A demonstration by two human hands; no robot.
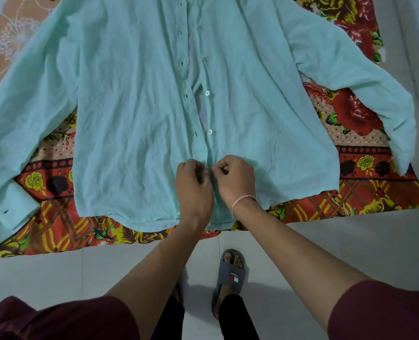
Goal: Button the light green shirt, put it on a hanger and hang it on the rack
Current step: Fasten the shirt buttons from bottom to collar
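Note:
The light green shirt lies flat, front up, sleeves spread wide, on a floral bedsheet. Its front placket runs down the middle with white buttons on the right strip and dark buttonholes on the left strip, the two strips lying apart above my hands. My left hand pinches the left placket edge near the hem. My right hand pinches the right edge against it, fingertips touching. The button between the fingers is hidden. No hanger or rack is in view.
The red and yellow floral bedsheet covers the bed, its edge running across the frame below the shirt hem. Pale floor tiles lie below it. My foot in a grey slipper stands on the tiles near the bed edge.

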